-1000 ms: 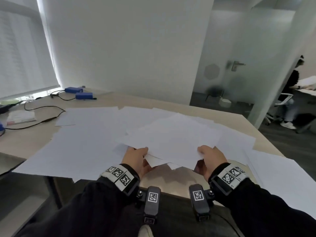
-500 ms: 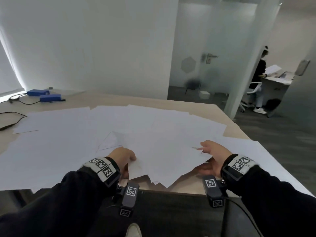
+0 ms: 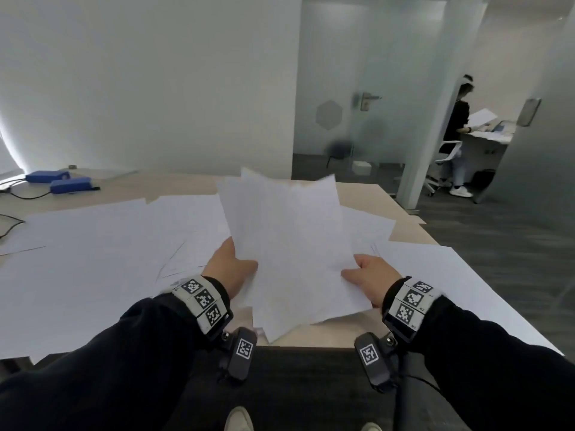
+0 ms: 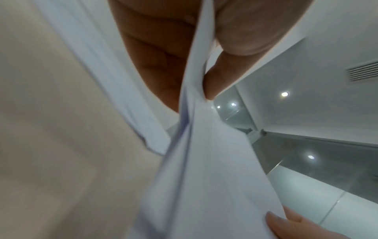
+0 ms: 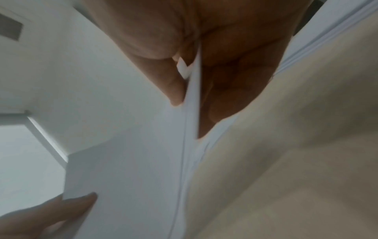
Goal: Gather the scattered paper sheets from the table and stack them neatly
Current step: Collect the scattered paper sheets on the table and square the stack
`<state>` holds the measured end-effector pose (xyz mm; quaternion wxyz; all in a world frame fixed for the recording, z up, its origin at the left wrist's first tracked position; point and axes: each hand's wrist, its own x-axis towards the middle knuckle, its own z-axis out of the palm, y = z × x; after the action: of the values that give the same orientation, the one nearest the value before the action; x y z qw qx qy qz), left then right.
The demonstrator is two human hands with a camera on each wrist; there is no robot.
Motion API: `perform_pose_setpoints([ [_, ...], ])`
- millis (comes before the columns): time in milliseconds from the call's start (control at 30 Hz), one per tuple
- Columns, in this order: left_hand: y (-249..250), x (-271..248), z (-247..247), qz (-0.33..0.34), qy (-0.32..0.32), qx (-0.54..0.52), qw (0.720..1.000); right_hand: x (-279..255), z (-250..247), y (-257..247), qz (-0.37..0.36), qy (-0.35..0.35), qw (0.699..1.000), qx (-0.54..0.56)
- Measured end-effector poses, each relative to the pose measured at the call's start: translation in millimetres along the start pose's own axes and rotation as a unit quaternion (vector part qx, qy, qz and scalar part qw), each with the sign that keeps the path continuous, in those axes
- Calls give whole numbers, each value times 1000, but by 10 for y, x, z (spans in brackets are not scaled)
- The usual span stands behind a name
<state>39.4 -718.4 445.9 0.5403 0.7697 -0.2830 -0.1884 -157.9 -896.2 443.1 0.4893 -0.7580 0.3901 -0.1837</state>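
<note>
A loose bundle of white paper sheets [image 3: 289, 244] is held tilted up above the wooden table [image 3: 364, 194], its corners fanned out unevenly. My left hand [image 3: 231, 265] pinches the bundle's left edge between thumb and fingers [image 4: 212, 82]. My right hand [image 3: 370, 276] pinches its right edge, thumb on top [image 5: 174, 87]. Each wrist view shows the bundle [image 4: 204, 177] [image 5: 132, 177] edge-on with the other hand at the far side. More scattered sheets [image 3: 109, 244] lie flat across the table, overlapping, and one large sheet [image 3: 451, 281] lies at the right edge.
Two blue boxes [image 3: 59, 181] with black cables sit at the table's far left. A glass partition and door [image 3: 367, 101] stand behind the table. Another person [image 3: 457, 119] stands at a desk in the room at the right. The table's front edge is just before my lap.
The bundle lay low on the table under both hands; both hands have lifted it and tipped it up. The head camera has turned right.
</note>
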Motion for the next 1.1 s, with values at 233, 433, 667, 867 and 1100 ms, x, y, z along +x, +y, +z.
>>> perform_pose_setpoints([
  [233,389,-16,-134,125,63,-97,985,77,-83,-188,-75,69,980,174],
  [433,191,-74,3,97,18,-118,988,81,-8,1,-71,75,971,217],
  [667,253,-113,68,117,22,-163,980,69,-40,-125,-120,97,953,261],
  [867,111,-205,86,112,20,-149,982,-49,-5,-123,-143,76,949,272],
  [1100,49,-242,176,97,46,-142,984,-101,119,-101,-157,115,948,253],
])
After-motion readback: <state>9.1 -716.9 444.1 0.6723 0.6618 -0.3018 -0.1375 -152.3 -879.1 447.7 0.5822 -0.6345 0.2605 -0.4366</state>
